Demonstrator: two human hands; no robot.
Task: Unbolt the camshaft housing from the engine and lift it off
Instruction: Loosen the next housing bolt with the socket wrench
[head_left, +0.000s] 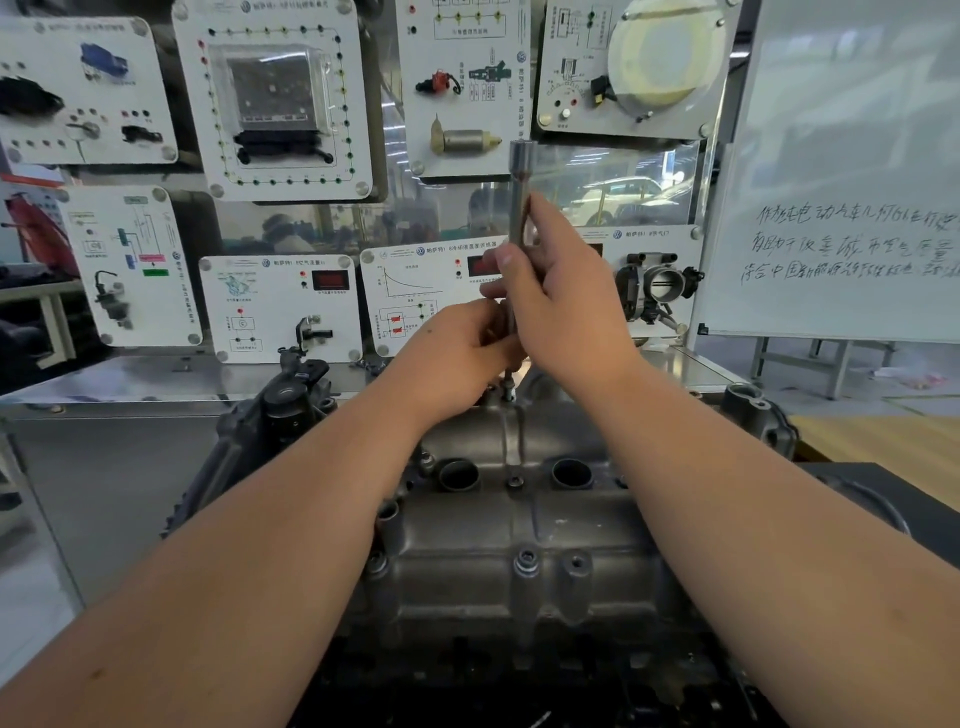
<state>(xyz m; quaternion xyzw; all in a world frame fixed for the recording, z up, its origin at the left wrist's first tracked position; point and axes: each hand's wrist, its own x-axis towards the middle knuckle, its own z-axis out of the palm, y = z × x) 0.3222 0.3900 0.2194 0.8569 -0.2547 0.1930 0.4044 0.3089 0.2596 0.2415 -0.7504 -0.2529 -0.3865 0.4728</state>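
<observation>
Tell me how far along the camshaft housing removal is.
Done: hard to say; a hole near the front edge looks empty. In hand: the right hand grips an upright socket wrench over a bolt at the far edge, while the left hand holds its lower end. Left: a bolt sits in the near edge, and the camshaft housing rests on the engine, not lifted.

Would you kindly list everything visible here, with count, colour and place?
camshaft housing: one, grey metal, centre, on the engine.
bolt: one, grey, near edge of housing.
socket wrench: one, silver, upright over housing's far edge.
training panels: several, white, back wall.
throttle body: one, grey, right panel.
whiteboard: one, white, handwritten, right.
left hand: grips wrench's lower shaft.
right hand: grips wrench higher up.
</observation>
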